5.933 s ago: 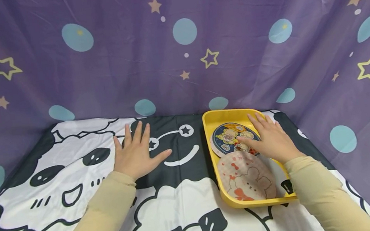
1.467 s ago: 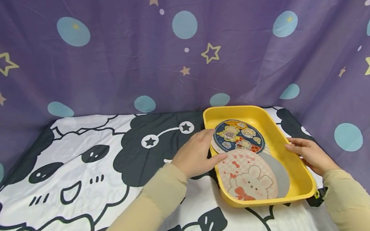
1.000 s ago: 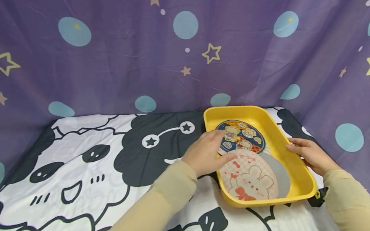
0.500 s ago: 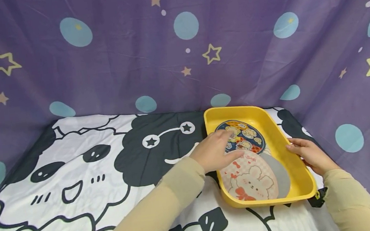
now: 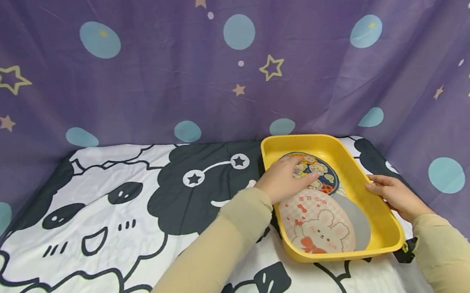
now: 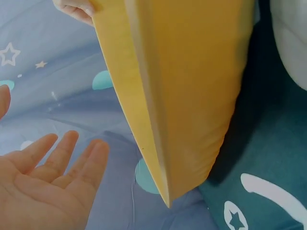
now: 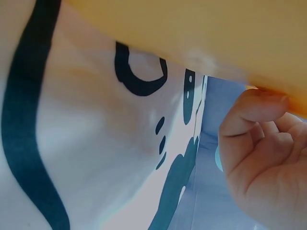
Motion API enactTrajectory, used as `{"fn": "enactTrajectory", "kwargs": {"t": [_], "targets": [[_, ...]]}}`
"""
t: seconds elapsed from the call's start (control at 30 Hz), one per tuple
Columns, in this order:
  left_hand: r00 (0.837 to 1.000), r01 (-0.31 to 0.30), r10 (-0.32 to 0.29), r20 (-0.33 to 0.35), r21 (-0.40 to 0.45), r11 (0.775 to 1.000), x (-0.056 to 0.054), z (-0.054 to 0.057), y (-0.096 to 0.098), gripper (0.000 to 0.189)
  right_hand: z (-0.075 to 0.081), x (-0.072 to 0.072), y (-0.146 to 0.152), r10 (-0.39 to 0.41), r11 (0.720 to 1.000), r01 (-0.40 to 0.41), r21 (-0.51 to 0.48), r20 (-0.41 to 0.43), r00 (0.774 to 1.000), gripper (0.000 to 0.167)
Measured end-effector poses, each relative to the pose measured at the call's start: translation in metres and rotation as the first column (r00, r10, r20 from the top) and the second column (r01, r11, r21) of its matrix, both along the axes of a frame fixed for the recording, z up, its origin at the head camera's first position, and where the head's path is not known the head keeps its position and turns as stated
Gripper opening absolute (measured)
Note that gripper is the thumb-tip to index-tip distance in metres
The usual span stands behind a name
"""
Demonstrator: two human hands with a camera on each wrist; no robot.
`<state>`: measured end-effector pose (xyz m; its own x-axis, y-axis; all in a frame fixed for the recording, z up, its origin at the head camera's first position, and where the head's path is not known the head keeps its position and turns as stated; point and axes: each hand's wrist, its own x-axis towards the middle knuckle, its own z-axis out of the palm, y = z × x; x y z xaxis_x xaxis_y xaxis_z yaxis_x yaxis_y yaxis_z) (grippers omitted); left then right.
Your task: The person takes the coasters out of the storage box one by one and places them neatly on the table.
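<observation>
In the head view a yellow tray (image 5: 352, 162) stands on the right of the table. Inside lie a dark blue round mat (image 5: 319, 168) with cartoon bears, a pink round mat (image 5: 320, 224) with a rabbit, and a grey disc (image 5: 360, 221) partly beneath the pink one. My left hand (image 5: 285, 178) hovers over the tray's left side, covering part of the blue mat. Its fingers look extended and hold nothing in the left wrist view. My right hand (image 5: 397, 198) grips the tray's right rim; the right wrist view shows its fingers (image 7: 259, 108) curled against the edge.
A white cloth (image 5: 81, 289) with black cartoon drawings covers the table. Behind it and along the sides hangs a purple curtain (image 5: 157, 78) with stars and dots. A small black object (image 5: 405, 250) sits at the right wrist, beside the tray's near right corner.
My left hand has moved rightward from the tray's left rim to over the blue mat. Earlier, my right hand went from above the tray to its right rim. Both mats stay put.
</observation>
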<state>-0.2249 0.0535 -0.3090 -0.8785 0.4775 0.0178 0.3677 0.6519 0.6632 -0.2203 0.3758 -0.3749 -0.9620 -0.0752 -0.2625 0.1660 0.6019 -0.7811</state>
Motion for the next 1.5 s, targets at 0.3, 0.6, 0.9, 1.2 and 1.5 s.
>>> {"fn": "enactTrajectory", "kwargs": {"t": [0.3, 0.6, 0.9, 1.2, 1.5], "targets": [[0.995, -0.057, 0.042, 0.093, 0.167, 0.984, -0.005, -0.009, 0.010, 0.060, 0.001, -0.001, -0.001, 0.015, 1.000, -0.014, 0.020, -0.025, 1.000, 0.063], [0.974, -0.135, 0.073, 0.215, 0.289, 0.948, -0.007, -0.012, 0.020, 0.054, 0.001, -0.001, 0.000, 0.014, 1.000, -0.014, 0.025, -0.019, 1.000, 0.063], [0.951, -0.211, 0.099, 0.291, 0.382, 0.900, -0.019, -0.018, 0.025, 0.047, 0.002, -0.001, 0.000, 0.012, 0.999, -0.012, 0.039, -0.011, 1.000, 0.063], [0.935, -0.250, 0.100, 0.341, 0.429, 0.868, -0.025, -0.016, 0.023, 0.045, 0.001, 0.000, -0.002, 0.009, 0.999, -0.008, 0.050, -0.015, 1.000, 0.063], [0.894, -0.300, 0.081, 0.441, 0.455, 0.838, -0.020, -0.005, 0.030, 0.050, 0.001, 0.000, -0.001, 0.015, 0.998, -0.014, 0.057, -0.016, 1.000, 0.062]]}}
